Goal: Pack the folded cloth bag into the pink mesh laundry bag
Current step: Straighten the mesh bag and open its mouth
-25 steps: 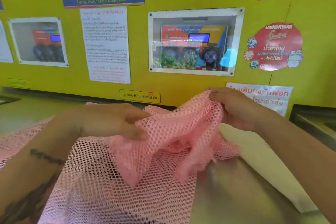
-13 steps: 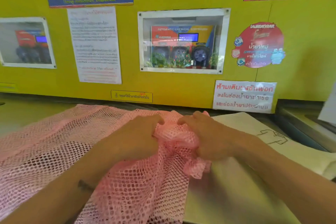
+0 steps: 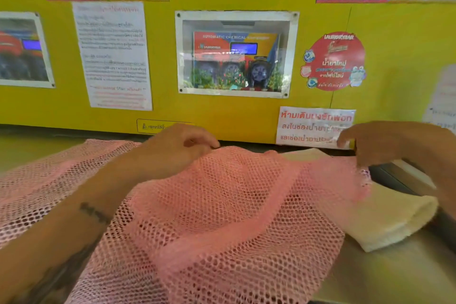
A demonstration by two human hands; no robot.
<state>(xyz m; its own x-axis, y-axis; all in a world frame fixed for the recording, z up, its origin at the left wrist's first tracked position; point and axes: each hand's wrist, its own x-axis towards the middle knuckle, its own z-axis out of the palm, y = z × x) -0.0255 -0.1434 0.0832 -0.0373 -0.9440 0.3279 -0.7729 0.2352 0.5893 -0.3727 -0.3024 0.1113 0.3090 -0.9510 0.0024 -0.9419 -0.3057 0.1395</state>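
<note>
The mesh bag [image 3: 222, 217] looks floppy and snaggy, so I'd grab its rim: left hand [image 3: 177, 148] pinches the far edge, right hand [image 3: 385, 143] pinches the right edge, draped half over the soft, light cloth bag [image 3: 385, 219] on the counter.

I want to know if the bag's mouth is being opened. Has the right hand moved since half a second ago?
Yes. The right hand has moved rightward away from the left hand, now below the white Thai notice.
</note>
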